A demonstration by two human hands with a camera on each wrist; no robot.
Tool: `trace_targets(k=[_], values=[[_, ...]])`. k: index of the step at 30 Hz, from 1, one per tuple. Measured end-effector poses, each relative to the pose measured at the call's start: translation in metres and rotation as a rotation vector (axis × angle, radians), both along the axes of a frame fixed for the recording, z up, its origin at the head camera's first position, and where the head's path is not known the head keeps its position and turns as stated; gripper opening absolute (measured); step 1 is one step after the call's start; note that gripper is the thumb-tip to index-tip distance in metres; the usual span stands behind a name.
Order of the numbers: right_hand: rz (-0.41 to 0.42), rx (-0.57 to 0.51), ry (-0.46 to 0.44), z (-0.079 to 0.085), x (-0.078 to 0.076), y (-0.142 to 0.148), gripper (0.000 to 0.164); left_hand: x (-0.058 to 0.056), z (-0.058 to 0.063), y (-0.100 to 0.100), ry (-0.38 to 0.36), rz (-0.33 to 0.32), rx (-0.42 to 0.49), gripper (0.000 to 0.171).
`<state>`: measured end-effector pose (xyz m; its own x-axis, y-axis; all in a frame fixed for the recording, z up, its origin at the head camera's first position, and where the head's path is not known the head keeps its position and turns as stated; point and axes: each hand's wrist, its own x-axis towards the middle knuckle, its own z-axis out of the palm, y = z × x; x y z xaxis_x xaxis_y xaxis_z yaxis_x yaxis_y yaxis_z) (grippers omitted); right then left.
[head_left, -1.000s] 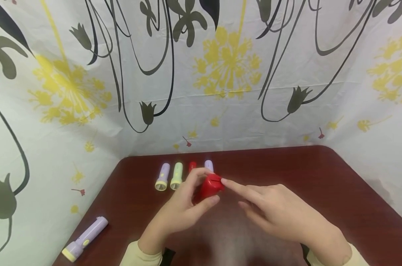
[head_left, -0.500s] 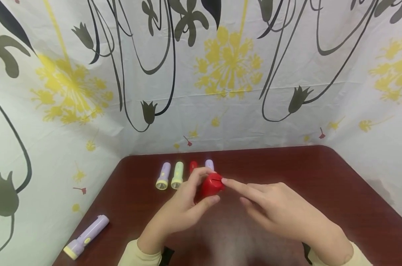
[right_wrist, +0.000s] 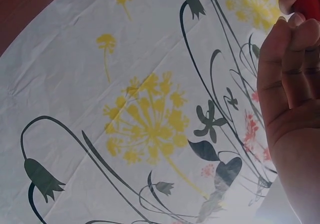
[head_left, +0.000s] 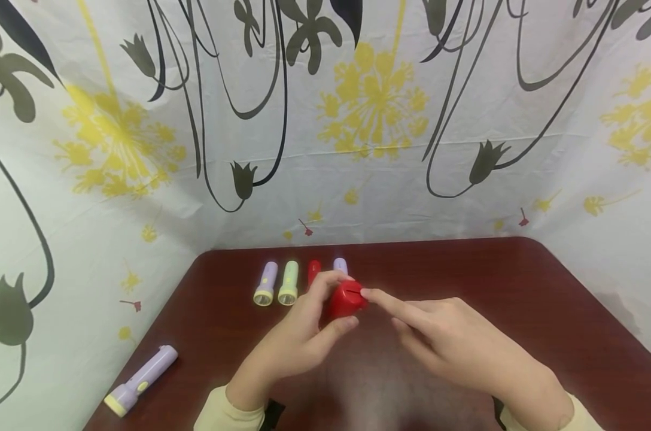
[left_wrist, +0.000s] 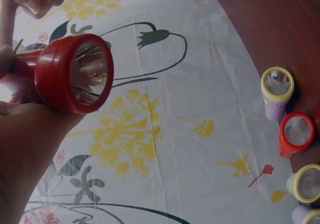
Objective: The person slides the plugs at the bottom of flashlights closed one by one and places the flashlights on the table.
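Note:
My left hand (head_left: 298, 341) grips a red flashlight (head_left: 347, 299) above the table, fingers and thumb curled round its body. In the left wrist view, the clear lens and reflector of this flashlight (left_wrist: 75, 73) face the camera. My right hand (head_left: 455, 335) reaches in from the right, and its extended index fingertip touches the tail end of the flashlight, beside a dark slot. The other right fingers are bent and hold nothing that I can see. In the right wrist view, only a red edge of the flashlight (right_wrist: 307, 1) shows past the right hand (right_wrist: 295, 78).
Along the back of the dark red table (head_left: 438, 269) lie a purple flashlight (head_left: 266, 284), a green one (head_left: 289, 284), a red one (head_left: 314, 272) and another purple one (head_left: 340, 266), partly hidden. A purple flashlight (head_left: 142, 380) lies front left. A patterned sheet (head_left: 385, 197) hangs behind.
The head view has shifted slightly. Both hands keep nearly the same pose, with the right index fingertip staying on the tail end of the red flashlight.

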<state>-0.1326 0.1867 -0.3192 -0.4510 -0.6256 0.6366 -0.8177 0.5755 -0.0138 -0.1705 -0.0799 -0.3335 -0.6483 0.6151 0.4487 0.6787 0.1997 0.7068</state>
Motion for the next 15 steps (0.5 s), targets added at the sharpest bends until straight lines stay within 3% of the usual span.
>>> trace_targets(k=[15], values=[[-0.021,-0.004,-0.001,-0.0013,-0.0015,-0.002,0.052,-0.0034,-0.0003,0.0047,0.005,-0.031,0.023,0.054]])
